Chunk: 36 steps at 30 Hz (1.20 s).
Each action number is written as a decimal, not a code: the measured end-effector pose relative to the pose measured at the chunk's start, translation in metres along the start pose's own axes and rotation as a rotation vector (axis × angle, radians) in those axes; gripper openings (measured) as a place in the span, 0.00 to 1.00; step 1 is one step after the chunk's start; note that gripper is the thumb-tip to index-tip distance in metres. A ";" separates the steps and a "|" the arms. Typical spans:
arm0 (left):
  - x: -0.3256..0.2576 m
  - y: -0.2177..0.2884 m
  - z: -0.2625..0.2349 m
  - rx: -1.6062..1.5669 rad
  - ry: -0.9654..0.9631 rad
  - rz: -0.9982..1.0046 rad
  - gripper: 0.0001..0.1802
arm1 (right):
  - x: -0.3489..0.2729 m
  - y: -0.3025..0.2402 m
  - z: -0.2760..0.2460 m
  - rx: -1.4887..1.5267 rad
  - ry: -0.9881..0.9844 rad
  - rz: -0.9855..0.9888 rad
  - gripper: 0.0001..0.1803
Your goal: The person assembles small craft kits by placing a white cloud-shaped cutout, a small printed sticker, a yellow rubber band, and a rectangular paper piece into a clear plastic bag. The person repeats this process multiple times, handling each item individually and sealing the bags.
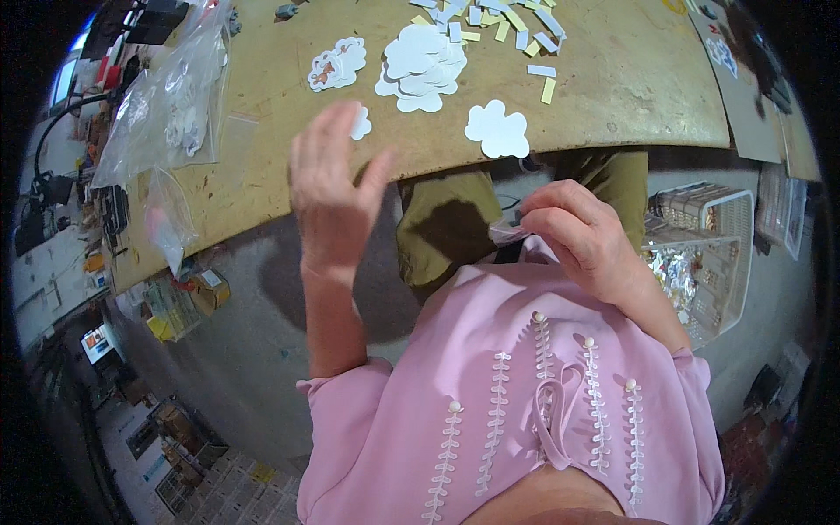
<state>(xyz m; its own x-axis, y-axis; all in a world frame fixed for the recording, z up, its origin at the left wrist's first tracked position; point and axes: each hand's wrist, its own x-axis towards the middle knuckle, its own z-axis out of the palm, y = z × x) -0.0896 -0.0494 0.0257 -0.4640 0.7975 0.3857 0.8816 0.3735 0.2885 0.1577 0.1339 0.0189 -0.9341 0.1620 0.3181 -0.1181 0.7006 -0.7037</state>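
Note:
My left hand (337, 179) is above the table's near edge, slightly blurred, fingers stretched out and thumb apart. Just past its fingers lies a white scalloped card (361, 123), partly hidden by them. In my lap, my right hand (582, 229) has its fingers pinched on a small piece of clear plastic (506, 232), perhaps a bag. A single white flower-shaped card (499, 129) lies near the table edge between the hands. Farther back are a loose pile of similar white cards (422, 63) and a smaller group with brown printed pictures (338, 65).
Small yellow and pale blue strips (516, 24) are scattered at the back of the wooden table (630, 87). Clear plastic bags (171, 122) lie along its left side. A white plastic basket (739, 262) with shiny contents stands low on my right.

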 end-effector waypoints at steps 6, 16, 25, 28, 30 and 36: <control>-0.020 0.005 0.008 0.122 -0.068 0.033 0.29 | -0.003 0.004 0.002 0.014 -0.007 0.008 0.16; -0.035 0.030 0.010 -0.881 0.048 -0.443 0.10 | 0.004 0.003 0.005 -0.038 0.017 -0.080 0.13; -0.033 0.072 -0.006 -1.296 -0.164 -0.353 0.21 | -0.002 0.002 0.003 -0.093 -0.012 -0.121 0.20; -0.030 0.074 -0.012 -1.199 -0.190 -0.310 0.19 | -0.006 0.005 0.003 -0.118 0.001 -0.123 0.20; -0.027 0.077 -0.017 -0.958 -0.166 -0.276 0.16 | -0.007 0.005 0.003 -0.127 0.020 -0.121 0.21; -0.036 0.095 0.002 -0.773 -0.051 -0.109 0.14 | -0.008 0.003 0.013 -0.106 0.070 -0.136 0.17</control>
<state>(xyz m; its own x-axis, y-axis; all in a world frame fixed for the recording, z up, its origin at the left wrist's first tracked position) 0.0104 -0.0415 0.0375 -0.5234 0.8031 0.2847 0.5126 0.0299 0.8581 0.1599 0.1260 0.0058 -0.8858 0.1062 0.4517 -0.2021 0.7879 -0.5817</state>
